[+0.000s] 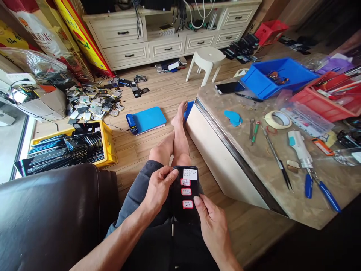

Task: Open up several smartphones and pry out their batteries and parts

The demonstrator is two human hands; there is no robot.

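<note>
Gripping a labelled phone [184, 192] between both partly closed hands [159, 186], beside the cluttered counter's [239, 150] near-left edge, above wood flooring [152, 94].

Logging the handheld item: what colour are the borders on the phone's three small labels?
Red, around white labels, clearest in the head view.

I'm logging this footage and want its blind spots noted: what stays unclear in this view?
All in the head view:
- Writing on the labels: too small to read.
- Back of the phone: faces away; the left hand and right hand cover parts of its edges.
- Lower devices in the yellow crate: hidden by those above.
- Insides of the drawers: closed fronts.
</note>
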